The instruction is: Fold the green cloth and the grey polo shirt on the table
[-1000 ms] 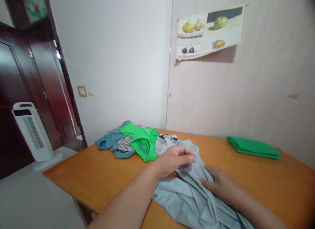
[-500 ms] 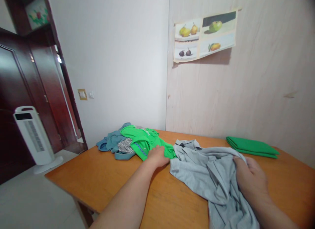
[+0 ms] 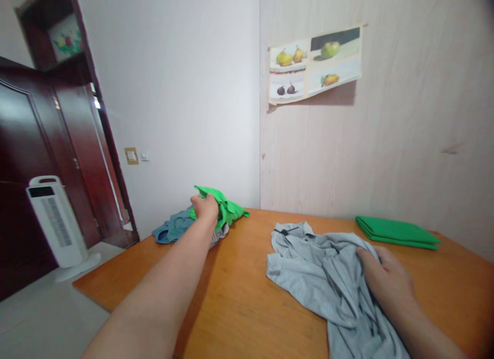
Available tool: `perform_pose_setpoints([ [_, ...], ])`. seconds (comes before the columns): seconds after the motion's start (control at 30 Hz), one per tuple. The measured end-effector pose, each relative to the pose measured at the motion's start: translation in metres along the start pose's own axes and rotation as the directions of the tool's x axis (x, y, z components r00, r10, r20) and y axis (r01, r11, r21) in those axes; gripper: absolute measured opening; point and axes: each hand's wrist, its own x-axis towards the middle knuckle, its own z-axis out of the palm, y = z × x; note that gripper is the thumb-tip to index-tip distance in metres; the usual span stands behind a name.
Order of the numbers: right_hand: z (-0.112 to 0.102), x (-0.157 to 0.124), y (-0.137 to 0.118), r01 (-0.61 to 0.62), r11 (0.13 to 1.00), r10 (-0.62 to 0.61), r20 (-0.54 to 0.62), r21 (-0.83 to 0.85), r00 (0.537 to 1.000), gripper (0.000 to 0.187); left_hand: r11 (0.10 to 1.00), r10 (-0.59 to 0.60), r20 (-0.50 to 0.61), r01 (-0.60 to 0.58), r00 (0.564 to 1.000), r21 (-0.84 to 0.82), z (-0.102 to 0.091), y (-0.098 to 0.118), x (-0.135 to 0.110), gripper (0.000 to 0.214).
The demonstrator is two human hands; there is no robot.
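Green shirt [image 3: 227, 207], bunched in my fisted left hand [image 3: 204, 207] at full reach above the pile [image 3: 173, 228], while my right hand [image 3: 386, 282] lies palm-down on the grey shirt [image 3: 316, 261], likely pinning it; whether it grips, I cannot tell.

Two bare forearms, uncovered along their whole visible length — left grip [image 3: 206, 207], right grip [image 3: 386, 282], likewise bare.
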Motion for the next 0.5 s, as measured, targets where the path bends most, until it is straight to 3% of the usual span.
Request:
perform_pose_setpoints([
  [0.07,0.001,0.000,-0.004,0.043,0.999,-0.043,0.012,-0.028,0.999,0.047,1.000,0.020,0.040,-0.020,0.999,0.008,0.001,0.000,-0.015,0.032],
  [0.13,0.000,-0.001,-0.009,0.041,0.999,-0.041,0.056,0.009,0.998,0.046,0.998,0.067,0.192,-0.066,0.979,-0.012,0.012,-0.002,-0.045,0.030],
  [0.17,0.000,-0.003,-0.013,0.022,0.998,-0.027,0.096,0.058,0.995,0.047,0.995,0.096,0.301,-0.091,0.949,-0.028,0.019,-0.003,-0.064,0.026],
  [0.23,-0.002,-0.007,-0.021,-0.045,0.982,0.009,0.193,0.185,0.981,0.048,0.990,0.143,0.522,-0.132,0.841,-0.059,0.032,-0.005,-0.104,0.022],
  [0.27,-0.003,-0.009,-0.024,-0.088,0.962,0.024,0.242,0.260,0.970,0.048,0.984,0.170,0.635,-0.160,0.753,-0.074,0.037,-0.005,-0.124,0.024],
  [0.3,-0.004,-0.011,-0.028,-0.136,0.930,0.031,0.295,0.342,0.955,0.048,0.963,0.227,0.793,-0.254,0.565,-0.094,0.041,-0.006,-0.142,0.030],
  [0.37,-0.005,-0.015,-0.033,-0.241,0.826,0.021,0.401,0.509,0.916,0.046,0.877,0.322,0.901,-0.450,0.290,-0.169,0.047,-0.009,-0.174,0.049],
  [0.43,-0.006,-0.016,-0.035,-0.325,0.717,0.000,0.466,0.617,0.885,0.041,0.758,0.381,0.917,-0.608,0.121,-0.235,0.050,-0.016,-0.196,0.051],
  [0.47,-0.007,-0.015,-0.034,-0.346,0.683,0.003,0.471,0.644,0.882,0.037,0.718,0.384,0.919,-0.655,0.088,-0.237,0.052,-0.020,-0.202,0.037],
  [0.5,-0.008,-0.014,-0.033,-0.354,0.663,0.018,0.459,0.660,0.888,0.034,0.705,0.377,0.922,-0.672,0.087,-0.225,0.053,-0.024,-0.205,0.022],
])
